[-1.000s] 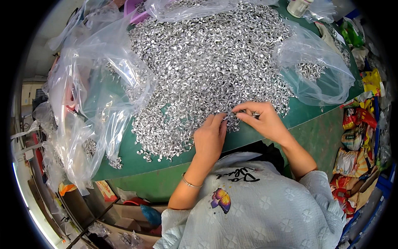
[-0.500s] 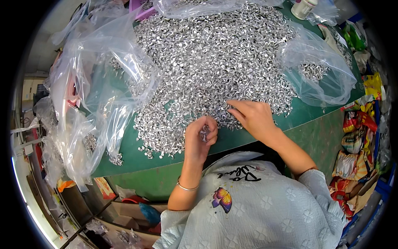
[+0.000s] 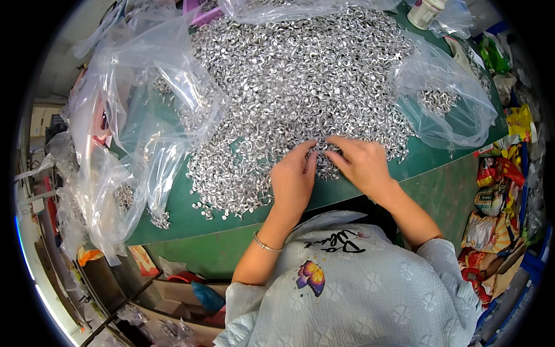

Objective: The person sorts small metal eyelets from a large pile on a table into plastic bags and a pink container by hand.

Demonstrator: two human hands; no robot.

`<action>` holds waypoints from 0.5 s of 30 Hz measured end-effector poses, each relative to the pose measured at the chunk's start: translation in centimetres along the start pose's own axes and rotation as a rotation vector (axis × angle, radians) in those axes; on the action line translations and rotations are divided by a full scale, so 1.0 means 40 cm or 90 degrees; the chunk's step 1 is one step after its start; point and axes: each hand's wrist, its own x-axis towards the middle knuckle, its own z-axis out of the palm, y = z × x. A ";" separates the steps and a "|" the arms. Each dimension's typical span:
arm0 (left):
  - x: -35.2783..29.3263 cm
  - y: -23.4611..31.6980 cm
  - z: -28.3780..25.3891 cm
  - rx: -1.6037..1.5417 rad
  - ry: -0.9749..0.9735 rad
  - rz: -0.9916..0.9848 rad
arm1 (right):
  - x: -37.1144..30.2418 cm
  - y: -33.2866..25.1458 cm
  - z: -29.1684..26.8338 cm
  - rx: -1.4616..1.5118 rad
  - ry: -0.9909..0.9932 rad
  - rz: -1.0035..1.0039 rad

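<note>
A broad heap of small silver metal pieces, many curved like hooks or open rings (image 3: 300, 75), covers the table. My left hand (image 3: 293, 176) reaches into the heap's near edge, its thumb and index finger stretched forward with a gap between them. Its other fingers are mostly hidden beneath, so pieces inside the palm cannot be ruled out. Facing it from the right, my right hand (image 3: 364, 165) has thumb and index finger apart, touching or just above the pieces. The fingertips of both hands nearly meet over the same spot.
Clear plastic bags lie on the left (image 3: 156, 110) and right (image 3: 448, 107) of the green table (image 3: 191, 222), with metal pieces in or under them. A purple bin (image 3: 202, 16) and a white bottle (image 3: 425, 13) stand at the back. Colourful packages (image 3: 488, 228) fill the right side.
My left hand has moved forward and right to the heap, its curled fingers now stretched out. The metal pieces seen in it before no longer show. My right hand has shifted slightly right.
</note>
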 end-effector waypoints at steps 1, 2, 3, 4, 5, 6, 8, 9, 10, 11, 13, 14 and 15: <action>0.007 0.003 0.010 0.028 0.024 0.037 | -0.007 0.008 0.024 -0.018 -0.013 -0.010; 0.015 0.002 0.018 0.067 0.035 0.079 | -0.007 0.009 0.035 -0.038 -0.025 -0.018; 0.020 -0.001 0.021 0.087 0.028 0.082 | -0.007 0.009 0.036 -0.040 -0.038 -0.004; 0.024 -0.004 0.023 0.107 0.021 0.085 | -0.004 0.004 0.034 -0.043 -0.051 0.010; 0.025 -0.006 0.023 0.128 0.014 0.088 | -0.003 0.001 0.030 -0.044 -0.064 0.024; 0.026 -0.004 0.017 0.142 -0.008 0.085 | -0.001 0.002 0.025 -0.031 -0.087 0.042; 0.028 0.004 0.002 0.170 -0.049 0.077 | 0.004 0.006 0.015 -0.004 -0.132 0.075; 0.029 0.004 0.002 0.164 -0.047 0.081 | 0.003 0.005 0.017 0.012 -0.130 0.071; 0.031 0.002 0.002 0.159 -0.046 0.085 | 0.000 0.004 0.019 0.028 -0.129 0.067; 0.031 0.000 0.004 0.152 -0.044 0.088 | -0.001 0.002 0.020 0.043 -0.128 0.063; 0.025 -0.013 0.012 0.124 -0.027 0.114 | -0.002 0.002 0.013 0.082 -0.118 0.091; 0.022 -0.017 0.016 0.109 -0.019 0.127 | -0.003 0.004 0.006 0.100 -0.113 0.106; 0.021 -0.014 0.017 0.123 -0.035 0.121 | -0.001 0.007 -0.001 0.134 -0.097 0.120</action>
